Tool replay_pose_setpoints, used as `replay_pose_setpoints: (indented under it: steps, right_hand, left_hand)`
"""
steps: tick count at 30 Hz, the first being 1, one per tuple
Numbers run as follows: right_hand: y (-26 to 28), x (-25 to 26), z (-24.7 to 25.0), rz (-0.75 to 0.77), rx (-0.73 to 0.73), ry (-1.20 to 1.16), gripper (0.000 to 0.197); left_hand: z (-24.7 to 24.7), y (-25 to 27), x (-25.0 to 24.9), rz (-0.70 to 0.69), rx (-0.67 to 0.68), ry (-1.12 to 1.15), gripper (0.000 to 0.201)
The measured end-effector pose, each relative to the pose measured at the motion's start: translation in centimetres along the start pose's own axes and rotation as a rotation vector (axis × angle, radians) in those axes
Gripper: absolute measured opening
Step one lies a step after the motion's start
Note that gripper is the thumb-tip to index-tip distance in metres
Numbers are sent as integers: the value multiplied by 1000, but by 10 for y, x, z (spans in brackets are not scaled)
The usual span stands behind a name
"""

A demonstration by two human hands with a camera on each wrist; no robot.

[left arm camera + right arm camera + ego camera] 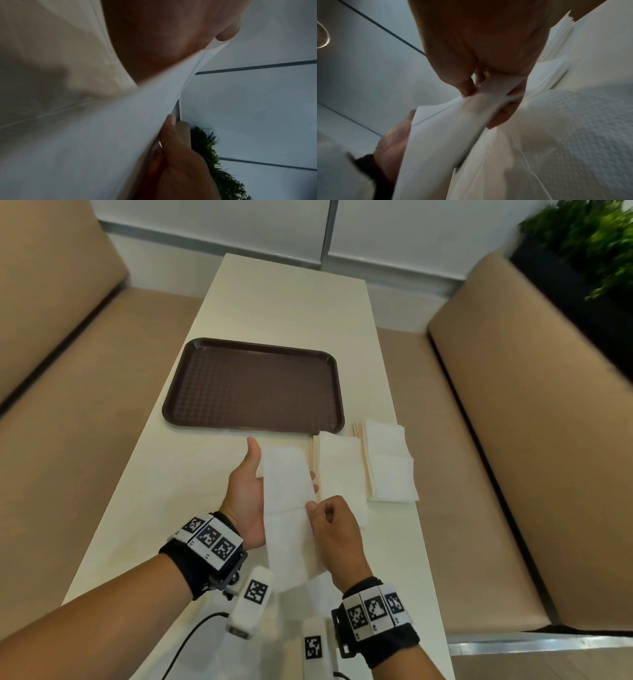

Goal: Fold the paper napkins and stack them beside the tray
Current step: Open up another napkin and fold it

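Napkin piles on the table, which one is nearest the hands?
The left pile, just below the brown tray's corner: the right hand overlaps it. The other pile lies farther right, apart from both hands.

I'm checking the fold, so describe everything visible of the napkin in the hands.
The napkin is white, soft-looking paper, folded into a long narrow strip with a crease across its middle. It is held above the table, its near end hanging free. It lies across the palm of the left hand, whose fingertips peek past its right edge; the right hand pinches that edge near the crease.
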State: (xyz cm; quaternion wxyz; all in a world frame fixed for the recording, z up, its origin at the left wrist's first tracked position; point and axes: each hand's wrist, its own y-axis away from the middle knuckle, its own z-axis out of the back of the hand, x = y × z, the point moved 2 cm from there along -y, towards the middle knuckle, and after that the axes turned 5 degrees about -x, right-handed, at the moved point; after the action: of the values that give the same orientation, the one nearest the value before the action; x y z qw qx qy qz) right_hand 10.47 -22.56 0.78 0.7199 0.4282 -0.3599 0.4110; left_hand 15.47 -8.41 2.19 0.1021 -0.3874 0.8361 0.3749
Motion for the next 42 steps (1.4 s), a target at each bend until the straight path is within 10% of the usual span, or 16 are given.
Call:
replay_pose_setpoints:
  steps: [8,16,42]
  right_hand:
    - [-20,7,18,-94,-81,-144,20]
    - [-48,-9,52,-11,-220,-114,16]
    - [-77,-43,62,-99,-332,19,7]
  left_hand:
    - [-27,-43,-5,71,98,-62,107]
    - [-28,-88,-25,-144,-197,-635,24]
    - [-56,-178,-46,-580,-318,-1506,12]
